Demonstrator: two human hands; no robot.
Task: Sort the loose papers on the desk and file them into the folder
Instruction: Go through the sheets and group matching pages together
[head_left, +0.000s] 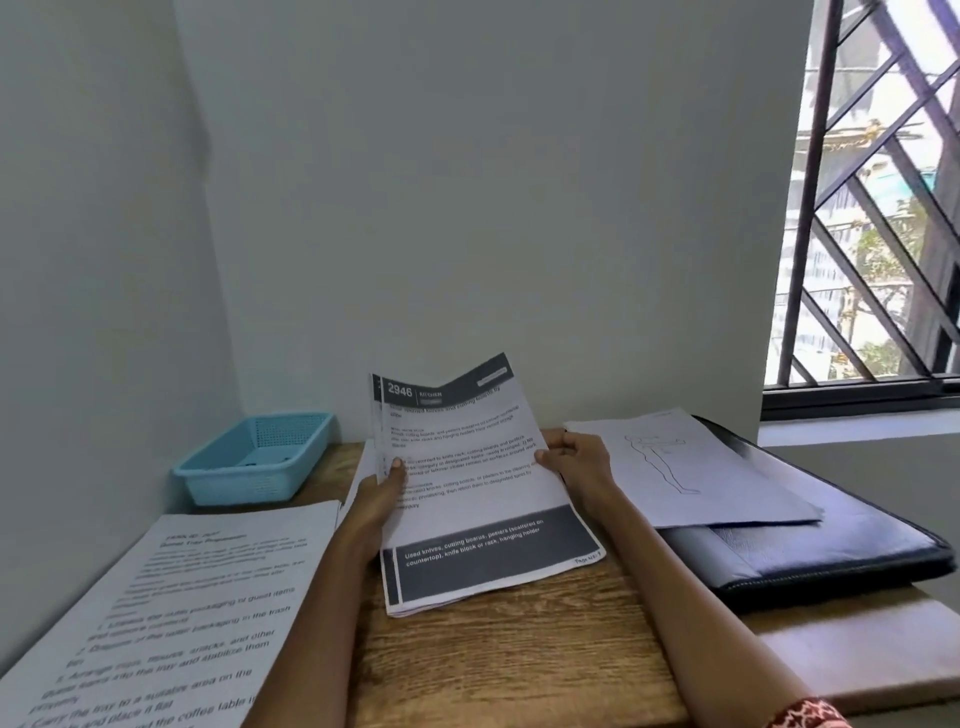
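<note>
A small stack of printed papers (467, 483) with a dark header reading "2946" is held tilted up above the wooden desk (519, 649). My left hand (376, 499) grips its left edge with the thumb on the front. My right hand (576, 462) grips the right edge. A dark blue folder (831, 551) lies shut on the right, with a sheet bearing a line drawing (691, 467) resting on top of it. Another printed page (171, 613) lies flat at the desk's left.
A light blue plastic basket (254, 457) sits at the back left corner against the wall. A barred window (878, 208) is at the right above a ledge. A pale board (852, 654) extends the desk under the folder.
</note>
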